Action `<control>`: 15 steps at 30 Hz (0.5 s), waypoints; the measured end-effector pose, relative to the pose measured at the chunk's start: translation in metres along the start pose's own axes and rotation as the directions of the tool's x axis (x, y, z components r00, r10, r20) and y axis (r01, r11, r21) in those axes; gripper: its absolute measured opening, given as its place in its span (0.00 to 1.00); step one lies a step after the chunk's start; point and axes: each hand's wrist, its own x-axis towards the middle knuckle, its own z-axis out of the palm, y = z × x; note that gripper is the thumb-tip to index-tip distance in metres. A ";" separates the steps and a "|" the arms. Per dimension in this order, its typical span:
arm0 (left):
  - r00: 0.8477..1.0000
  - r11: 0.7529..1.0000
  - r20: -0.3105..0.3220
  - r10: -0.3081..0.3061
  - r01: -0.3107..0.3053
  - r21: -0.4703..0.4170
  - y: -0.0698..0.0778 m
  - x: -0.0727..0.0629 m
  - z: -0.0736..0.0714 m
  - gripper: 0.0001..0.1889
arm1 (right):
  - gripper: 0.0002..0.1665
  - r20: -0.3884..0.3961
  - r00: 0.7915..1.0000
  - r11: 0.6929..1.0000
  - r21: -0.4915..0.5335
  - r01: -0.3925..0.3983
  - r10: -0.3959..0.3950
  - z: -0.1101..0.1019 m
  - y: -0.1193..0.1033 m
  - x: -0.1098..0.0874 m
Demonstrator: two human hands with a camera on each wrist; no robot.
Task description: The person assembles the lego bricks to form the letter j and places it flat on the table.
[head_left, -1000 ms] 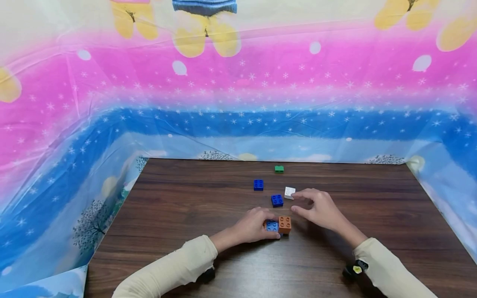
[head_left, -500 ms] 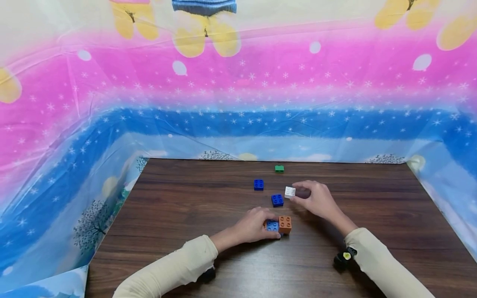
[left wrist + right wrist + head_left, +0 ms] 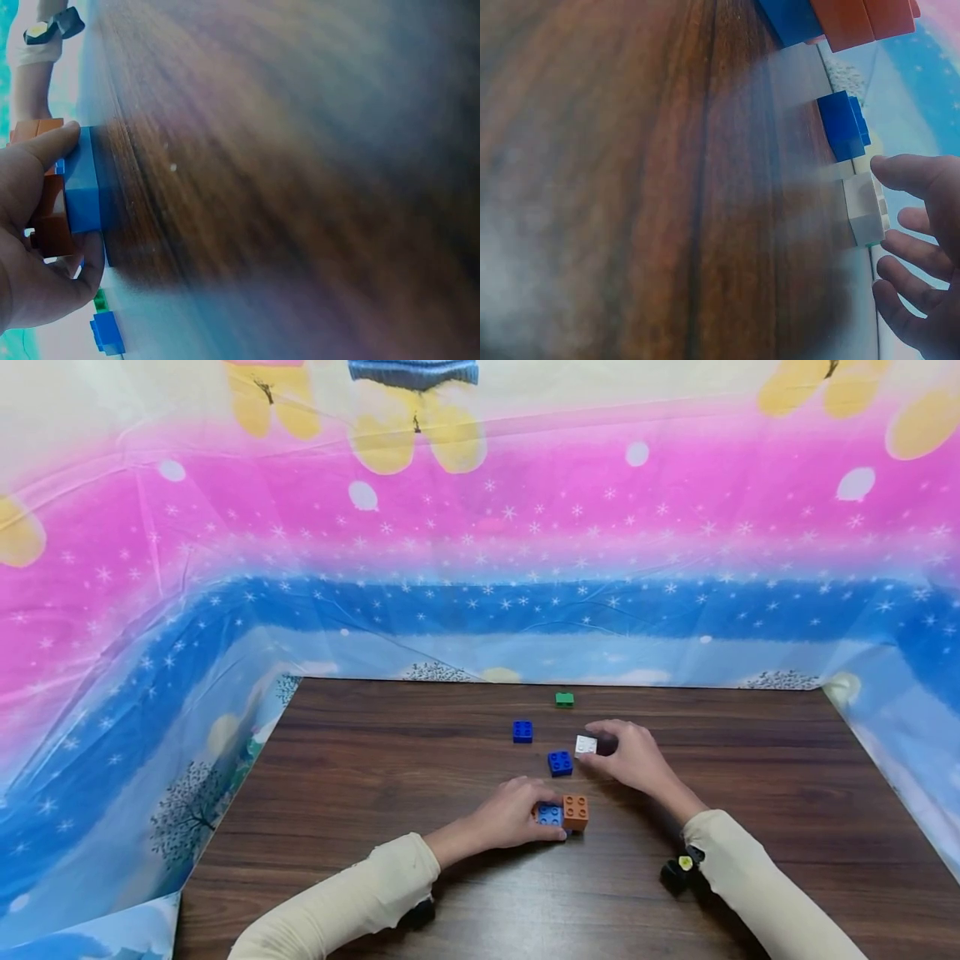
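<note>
Head: L hand (image 3: 513,814) grips lt-blue/orange brick stack (image 3: 573,817); R hand (image 3: 633,758) straddles white 2x2 brick (image 3: 586,746) on table (image 3: 390,760), near dk-blue brick (image 3: 560,764) alongside, which a wide grab could knock; far dk-blue brick (image 3: 522,732) & green brick (image 3: 564,700) lie beyond. L wrist: stack's pinched low, might tilt if squeezed unevenly. R wrist: R hand's fingers apart, contact unclear.

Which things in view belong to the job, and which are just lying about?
Likely in the job:
orange-and-blue stack, held by the left hand
white block, right hand at it

Lying about, untouched (maybe for later):
nearer dark blue block
farther dark blue block
green block
</note>
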 end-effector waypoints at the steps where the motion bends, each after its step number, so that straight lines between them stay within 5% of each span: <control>1: 1.000 1.000 0.002 -0.001 0.001 0.000 0.000 0.000 0.000 0.25 | 0.31 0.002 1.000 1.000 0.001 0.000 0.000 0.001 0.000 0.000; 15: 1.000 1.000 0.005 -0.002 0.002 0.003 -0.001 0.001 0.000 0.25 | 0.30 0.009 1.000 1.000 -0.001 0.001 -0.001 0.006 0.005 0.004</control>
